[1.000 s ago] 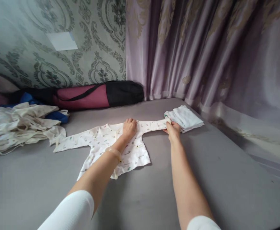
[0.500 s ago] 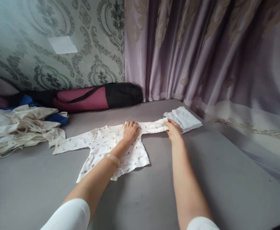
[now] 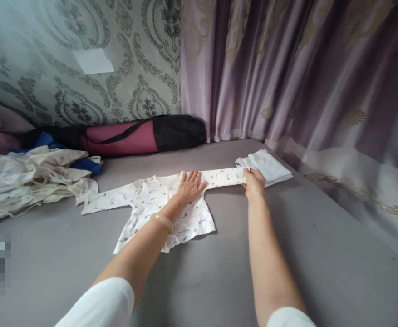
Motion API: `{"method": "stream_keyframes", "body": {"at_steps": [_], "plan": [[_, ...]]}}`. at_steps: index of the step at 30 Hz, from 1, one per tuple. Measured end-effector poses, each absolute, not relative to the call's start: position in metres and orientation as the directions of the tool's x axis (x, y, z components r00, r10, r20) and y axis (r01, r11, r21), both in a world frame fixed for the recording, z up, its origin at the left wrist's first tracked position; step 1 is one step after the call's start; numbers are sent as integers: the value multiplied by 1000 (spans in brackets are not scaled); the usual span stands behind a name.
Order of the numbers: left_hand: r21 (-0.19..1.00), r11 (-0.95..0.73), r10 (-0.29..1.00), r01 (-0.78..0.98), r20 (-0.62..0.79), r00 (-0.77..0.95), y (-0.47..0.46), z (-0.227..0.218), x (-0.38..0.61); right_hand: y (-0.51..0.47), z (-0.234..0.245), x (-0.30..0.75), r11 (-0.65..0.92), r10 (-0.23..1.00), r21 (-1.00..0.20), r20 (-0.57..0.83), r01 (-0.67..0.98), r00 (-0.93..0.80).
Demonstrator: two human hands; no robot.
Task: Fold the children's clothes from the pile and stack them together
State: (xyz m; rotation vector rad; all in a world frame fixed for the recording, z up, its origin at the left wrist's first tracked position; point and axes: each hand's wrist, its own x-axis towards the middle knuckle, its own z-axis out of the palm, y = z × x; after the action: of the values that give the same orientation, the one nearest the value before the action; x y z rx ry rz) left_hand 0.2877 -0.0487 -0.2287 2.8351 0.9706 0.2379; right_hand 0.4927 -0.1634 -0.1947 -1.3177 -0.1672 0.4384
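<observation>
A small white baby shirt [image 3: 147, 200] with a scattered print lies spread on the grey bed sheet [image 3: 205, 281], both sleeves stretched out sideways. My left hand [image 3: 191, 187] lies flat on it near the right shoulder, fingers spread. The end of the right sleeve is pinched in my right hand [image 3: 254, 183], and that sleeve is pulled straight. Just behind my right hand sits a folded stack of white clothes [image 3: 270, 165]. My left forearm hides part of the shirt's lower front.
A heap of cream clothes [image 3: 31, 181] lies at the left, touching the left cuff, with blue cloth [image 3: 90, 164] behind it. A long maroon and black bag [image 3: 127, 138] rests along the wall. A purple curtain [image 3: 239, 68] hangs at the back right.
My left hand's fingers have spread and flattened on the shirt. My right hand has pulled the sleeve end slightly outward, and the sleeve looks straighter and smoother. The view has shifted slightly.
</observation>
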Motion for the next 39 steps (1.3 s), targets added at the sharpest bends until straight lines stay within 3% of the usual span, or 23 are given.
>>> {"method": "stream_keyframes", "body": {"at_steps": [3, 8, 12, 17, 27, 29, 32, 34, 36, 39], "plan": [[170, -770, 632, 614, 76, 771, -47, -229, 289, -163, -186, 487, 182, 365, -937, -216, -297, 906], [227, -756, 634, 614, 19, 773, -47, -219, 290, -162, -166, 474, 185, 439, -909, -263, -373, 859], [264, -732, 651, 628, 0, 759, -46, -203, 284, -160, -157, 466, 167, 484, -921, -235, -353, 843], [204, -637, 770, 744, 122, 626, -46, -205, 255, -157, -157, 462, 144, 512, -938, -203, -315, 835], [244, -623, 774, 743, 60, 630, -45, -214, 240, -153, -153, 456, 98, 536, -957, -181, -274, 824], [324, -642, 749, 694, 74, 659, -51, -207, 234, -154, -153, 457, 96, 532, -959, -176, -265, 828], [609, -567, 733, 555, 65, 677, -62, -198, 216, -154, -153, 456, 87, 532, -965, -165, -248, 830], [820, -356, 791, 448, 9, 612, -67, -196, 202, -153, -152, 453, 92, 547, -967, -149, -236, 824], [953, -110, 846, 282, -58, 529, -68, -195, 189, -152, -149, 447, 96, 562, -970, -133, -225, 816], [986, 153, 888, -63, -109, 448, -61, -195, 177, -148, -139, 436, 79, 571, -979, -109, -186, 813]]}}
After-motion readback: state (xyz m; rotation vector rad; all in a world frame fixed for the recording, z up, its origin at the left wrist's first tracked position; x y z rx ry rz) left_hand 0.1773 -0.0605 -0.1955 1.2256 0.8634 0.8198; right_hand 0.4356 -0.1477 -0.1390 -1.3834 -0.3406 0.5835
